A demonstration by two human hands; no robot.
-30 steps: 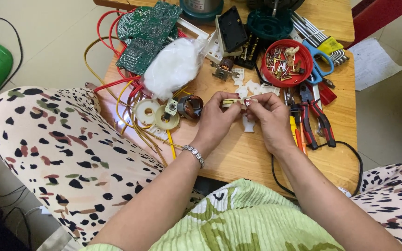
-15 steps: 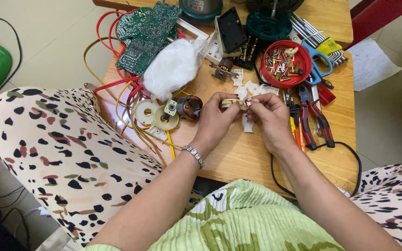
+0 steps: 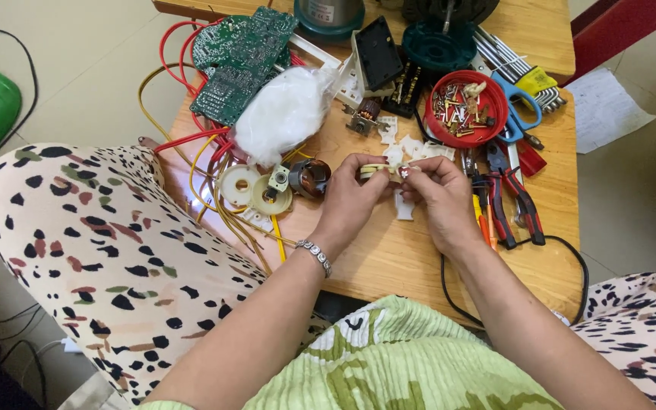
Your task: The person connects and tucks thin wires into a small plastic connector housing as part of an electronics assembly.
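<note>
Above the table [image 3: 389, 258], both hands' fingers still pinch the small yellowish part [image 3: 377, 171], unmoved.

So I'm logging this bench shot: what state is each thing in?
Left hand: pinching the small yellowish part.
Right hand: gripping the part's other end.
Red bowl: upright, holding screws.
Circuit board: bare, wires attached.
Red-handled pliers: lying flat on the wooden table.

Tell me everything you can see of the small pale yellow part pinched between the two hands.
The small pale yellow part looks like plastic, flattish and rounded, lying roughly level above the wooden table. The left hand grips its left end between fingers and thumb; the right hand pinches its right end, where a white bit shows. Fingers hide most of it, so finer parts cannot be told. White plastic pieces lie just behind.
</note>
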